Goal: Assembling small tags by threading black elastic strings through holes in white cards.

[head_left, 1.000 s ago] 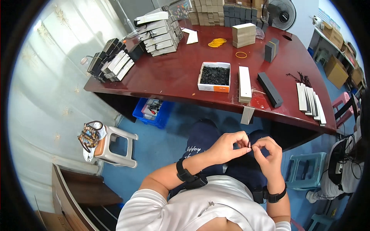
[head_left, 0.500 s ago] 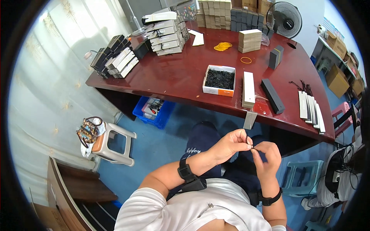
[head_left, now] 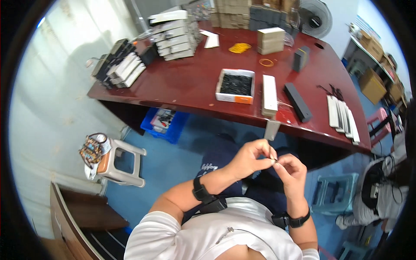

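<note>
My left hand (head_left: 255, 159) and my right hand (head_left: 291, 170) meet in front of my lap, thumbs and fingertips pinched together. Between them is a small dark piece of cord (head_left: 274, 161), mostly hidden by the fingers. Just beyond my left hand a grey card strip (head_left: 271, 130) shows at the table's front edge; whether the cord joins it I cannot tell. On the table, closest to my hands, lies a stack of white card strips (head_left: 269, 93). Left of it stands a white and orange box (head_left: 234, 99) full of black cords, and right of it a stack of dark strips (head_left: 297, 103).
Corded white tags (head_left: 340, 115) are fanned at the right of the dark red table (head_left: 182, 82). Bundled strips (head_left: 173, 37), yellow rubber bands (head_left: 239, 47) and a fan (head_left: 314, 19) stand farther back. A stool (head_left: 125, 160) is at left; another person (head_left: 372, 190) at right.
Both hands have drawn closer together at the fingertips, and the dark cord between them shows less. The whole view has shifted slightly, moving the table a little left and up.
</note>
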Motion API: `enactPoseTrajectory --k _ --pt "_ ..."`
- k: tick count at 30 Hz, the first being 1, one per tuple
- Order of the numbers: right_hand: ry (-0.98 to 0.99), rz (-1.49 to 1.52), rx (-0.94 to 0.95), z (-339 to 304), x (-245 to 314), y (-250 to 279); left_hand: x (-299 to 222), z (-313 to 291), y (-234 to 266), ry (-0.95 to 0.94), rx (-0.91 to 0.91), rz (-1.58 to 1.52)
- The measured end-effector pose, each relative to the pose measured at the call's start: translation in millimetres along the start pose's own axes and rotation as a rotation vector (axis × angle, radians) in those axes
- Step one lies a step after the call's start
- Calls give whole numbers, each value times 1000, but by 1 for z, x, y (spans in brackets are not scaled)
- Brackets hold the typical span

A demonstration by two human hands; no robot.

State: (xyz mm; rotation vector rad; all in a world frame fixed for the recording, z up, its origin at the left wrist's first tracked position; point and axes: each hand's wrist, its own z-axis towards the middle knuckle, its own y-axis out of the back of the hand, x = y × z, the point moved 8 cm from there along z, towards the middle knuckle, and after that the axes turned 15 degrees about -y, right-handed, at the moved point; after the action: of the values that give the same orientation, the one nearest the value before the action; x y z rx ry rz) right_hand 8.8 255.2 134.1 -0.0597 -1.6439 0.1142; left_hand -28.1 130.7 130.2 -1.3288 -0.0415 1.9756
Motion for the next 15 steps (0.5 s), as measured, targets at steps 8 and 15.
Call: enactPoseTrajectory --k 8,15 --pt "-230 242 254 14 -26 -11 -29 3 -2 -259 96 541" --pt "-200 208 220 11 -20 -4 -27 3 -6 -241 149 606"
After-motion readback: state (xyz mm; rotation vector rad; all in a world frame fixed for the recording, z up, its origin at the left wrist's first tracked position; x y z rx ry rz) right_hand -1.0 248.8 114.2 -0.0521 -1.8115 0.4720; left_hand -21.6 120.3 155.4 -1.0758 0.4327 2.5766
